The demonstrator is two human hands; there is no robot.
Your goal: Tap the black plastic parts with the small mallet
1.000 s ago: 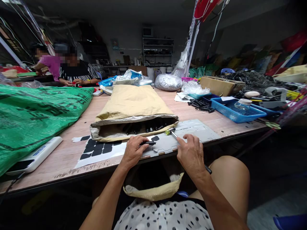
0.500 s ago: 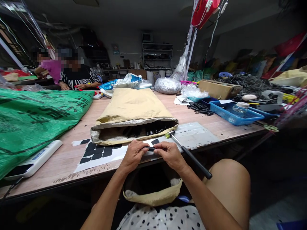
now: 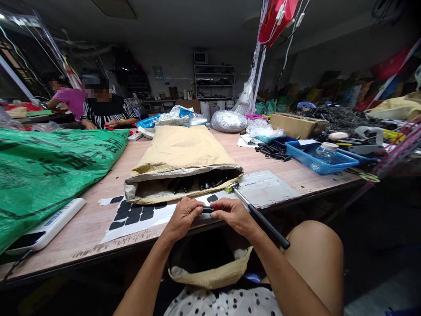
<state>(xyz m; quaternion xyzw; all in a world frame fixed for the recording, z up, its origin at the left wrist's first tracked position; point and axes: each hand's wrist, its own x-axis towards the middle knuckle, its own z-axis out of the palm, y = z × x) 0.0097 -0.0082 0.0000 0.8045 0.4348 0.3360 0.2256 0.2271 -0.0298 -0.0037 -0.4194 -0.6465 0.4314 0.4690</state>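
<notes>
Between my two hands, near the table's front edge, is a short black cylindrical piece (image 3: 207, 210). My left hand (image 3: 184, 216) pinches its left end, and my right hand (image 3: 233, 214) pinches the right end. Just beyond them a tan paper sack (image 3: 186, 147) lies on its side, its mouth facing me with several black pieces (image 3: 210, 182) inside. To the left, a white sheet (image 3: 131, 229) bears dark rounded stickers (image 3: 131, 214). A hammer (image 3: 259, 214) with a yellow-green head lies right of my hands, its handle sticking out past the edge. Below my hands, another tan sack (image 3: 213, 274) gapes open at my lap.
A green woven bag (image 3: 59, 162) and a white scale-like device (image 3: 49, 228) are at left. On the right stand a blue tray (image 3: 319, 160), loose black parts (image 3: 272, 151) and a cardboard box (image 3: 296, 126). Two people (image 3: 107, 107) sit across at far left.
The view has shifted slightly, so the table sits a little lower. Both hands still hold the black piece, and a bit more of it shows between the fingers.
</notes>
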